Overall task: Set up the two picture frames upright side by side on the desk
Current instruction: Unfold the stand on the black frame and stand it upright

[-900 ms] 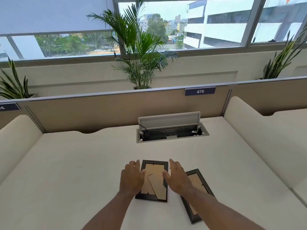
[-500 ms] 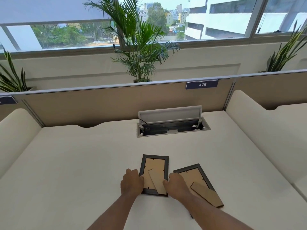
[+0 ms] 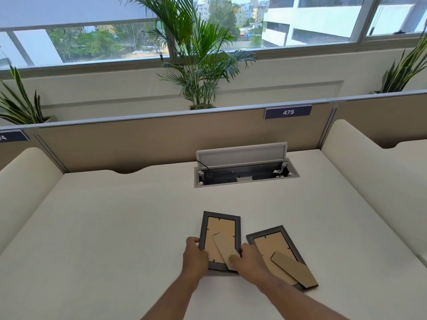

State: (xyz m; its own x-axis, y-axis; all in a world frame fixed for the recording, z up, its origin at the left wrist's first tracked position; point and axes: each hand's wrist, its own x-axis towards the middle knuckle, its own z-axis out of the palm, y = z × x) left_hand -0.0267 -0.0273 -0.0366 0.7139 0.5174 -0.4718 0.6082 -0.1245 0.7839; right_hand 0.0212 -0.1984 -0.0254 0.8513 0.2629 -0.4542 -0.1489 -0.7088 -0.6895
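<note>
Two dark picture frames lie face down on the white desk (image 3: 115,227), brown backs up. The left frame (image 3: 221,229) has its cardboard stand (image 3: 225,250) lying across its back. My left hand (image 3: 195,257) grips this frame's lower left edge. My right hand (image 3: 249,262) holds its lower right corner, fingers on the stand's tip. The right frame (image 3: 275,248) lies flat and angled just to the right, its stand (image 3: 294,270) swung outward, untouched.
An open cable box (image 3: 245,174) with a raised lid sits in the desk at the back centre. Tan partition panels (image 3: 138,144) wall the far side, and padded cream dividers (image 3: 369,181) stand at left and right. Potted plants stand behind.
My hands slid from lying flat on the left frame down to its near corners and closed on it. The right frame, earlier half hidden by my arm, shows fully.
</note>
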